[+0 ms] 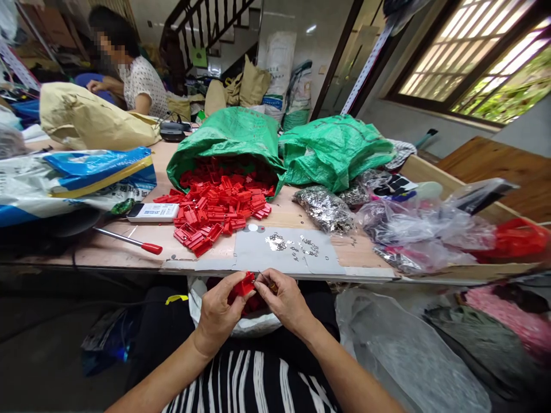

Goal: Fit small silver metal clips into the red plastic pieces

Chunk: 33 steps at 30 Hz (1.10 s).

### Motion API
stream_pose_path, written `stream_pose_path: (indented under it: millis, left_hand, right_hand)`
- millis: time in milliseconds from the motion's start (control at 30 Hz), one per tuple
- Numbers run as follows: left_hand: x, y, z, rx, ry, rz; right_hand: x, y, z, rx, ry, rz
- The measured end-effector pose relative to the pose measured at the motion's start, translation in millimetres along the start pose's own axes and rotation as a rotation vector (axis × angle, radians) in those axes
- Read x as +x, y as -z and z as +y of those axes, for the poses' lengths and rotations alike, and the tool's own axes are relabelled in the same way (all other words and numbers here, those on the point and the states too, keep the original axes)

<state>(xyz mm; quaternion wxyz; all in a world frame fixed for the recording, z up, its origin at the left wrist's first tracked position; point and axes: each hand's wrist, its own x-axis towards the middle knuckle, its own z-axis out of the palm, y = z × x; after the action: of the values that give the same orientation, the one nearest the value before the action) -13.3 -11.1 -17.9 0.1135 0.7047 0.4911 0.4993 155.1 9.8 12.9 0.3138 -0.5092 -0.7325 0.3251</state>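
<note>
Just below the table edge, my left hand (218, 303) pinches a red plastic piece (246, 284) between thumb and fingers. My right hand (284, 299) is closed round a small thin-tipped tool with a yellowish-brown handle (271, 285). Its tip is at the right end of the red piece; whether they touch is too small to tell. Under both hands, a white sack (196, 304) in my lap holds more red pieces. On the table ahead, small shiny metal parts (276, 242) are scattered over a grey mat (253, 255).
Red pieces (215, 206) spill from a green woven bag (232, 132). A second green bag (336, 149) and clear bags of metal parts (325, 209) stand rightward. Left are a white box (154, 212) and a red-handled rod (129, 239). A person (144, 86) sits behind.
</note>
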Motion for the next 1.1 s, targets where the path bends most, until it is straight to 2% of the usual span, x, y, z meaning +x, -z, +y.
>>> stream_pose_path:
  millis: [200, 400, 800, 967, 1100]
  left_hand:
    - [0, 0.2, -1, 0.014, -0.028, 0.007]
    - [2, 1.7, -1, 0.033, 0.005, 0.014]
    - [-2, -1.1, -1, -0.036, 0.001, -0.036]
    - [-3, 0.1, -1, -0.052, 0.038, -0.033]
    - [-2, -0.1, 1, -0.041, 0.046, -0.021]
  right_hand:
    - [5, -8, -5, 0.039, -0.068, 0.044]
    - [5, -6, -8, -0.025, -0.049, 0.122]
    - [3, 0, -12, -0.016, -0.065, 0.014]
    - [5, 8, -4, 0.102, -0.099, -0.081]
    - [9, 13, 3, 0.189, -0.091, -0.083]
